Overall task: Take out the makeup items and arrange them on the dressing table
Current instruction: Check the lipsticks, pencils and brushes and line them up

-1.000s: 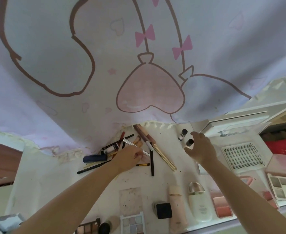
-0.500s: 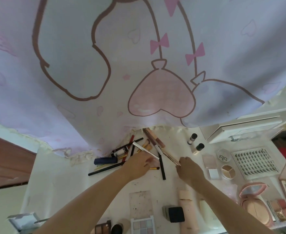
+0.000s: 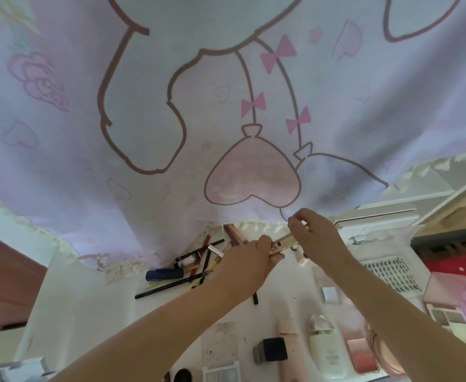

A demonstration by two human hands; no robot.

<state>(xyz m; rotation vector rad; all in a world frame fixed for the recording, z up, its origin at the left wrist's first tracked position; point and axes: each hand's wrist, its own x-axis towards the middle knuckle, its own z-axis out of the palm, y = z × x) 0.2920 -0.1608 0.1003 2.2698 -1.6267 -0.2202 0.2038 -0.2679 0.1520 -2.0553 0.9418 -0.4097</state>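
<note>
Pencil pile [image 3: 187,271] left, bare tabletop [image 3: 88,293] beyond, curtain [image 3: 171,133] behind.

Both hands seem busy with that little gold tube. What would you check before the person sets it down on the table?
1. Left hand grips gold tube: ok.
2. Right hand holds its other end: ok.
3. Tube capped: cannot tell.
4. Bare spot on dressing table to the left: ok.
5. Pencil pile tidy: not ok, crisscrossed.
6. White bottle clear of the arms: ok.
</note>
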